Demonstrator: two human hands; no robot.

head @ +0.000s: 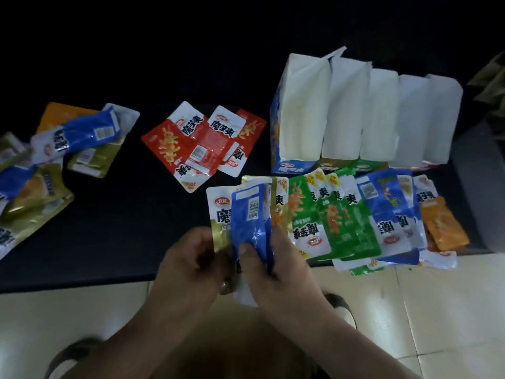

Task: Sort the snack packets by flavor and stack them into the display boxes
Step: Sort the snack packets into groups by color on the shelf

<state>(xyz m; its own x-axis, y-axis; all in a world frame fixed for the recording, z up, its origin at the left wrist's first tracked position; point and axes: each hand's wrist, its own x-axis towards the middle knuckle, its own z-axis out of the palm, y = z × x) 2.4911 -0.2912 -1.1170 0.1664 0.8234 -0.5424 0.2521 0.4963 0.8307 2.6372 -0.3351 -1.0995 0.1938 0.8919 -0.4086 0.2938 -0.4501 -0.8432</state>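
Jutting above left hand (188, 258), right hand (276, 266) fingers (247, 251): blue packet (250, 214), gold packet (220, 217)

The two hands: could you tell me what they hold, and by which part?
Left hand and right hand pinch a blue packet and a gold packet by their lower ends.

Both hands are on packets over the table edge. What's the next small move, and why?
Probably peel the blue packet off with the right hand and lay it on the blue pile before the display boxes. It overlaps a gold packet in the left hand, and packets by the boxes lie grouped by colour.
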